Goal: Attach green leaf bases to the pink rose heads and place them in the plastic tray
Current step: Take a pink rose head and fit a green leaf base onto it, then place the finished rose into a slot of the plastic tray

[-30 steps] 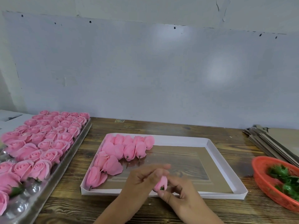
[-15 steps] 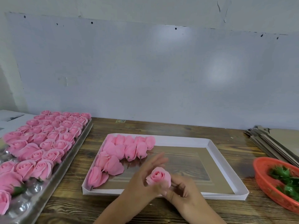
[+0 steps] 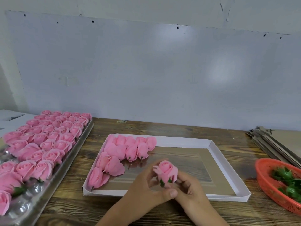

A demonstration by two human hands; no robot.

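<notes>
The table (image 3: 162,129) is dark, rough-grained wood with a slight sheen; the white tray (image 3: 184,141) looks like matt card with a glossy clear bottom; the left tray (image 3: 24,207) is shiny clear plastic; the pink rose heads (image 3: 48,137) look soft and matt; the orange basket (image 3: 267,190) is meshed plastic; flat brown cardboard sheets (image 3: 276,144) look dull

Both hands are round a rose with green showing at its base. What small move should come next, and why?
Probably lay the held rose down in the white tray, beside the roses lying there. Green leaf tips already show under its petals, so the base looks attached. Both the left hand and the right hand grip it just above the tray's near edge.
</notes>
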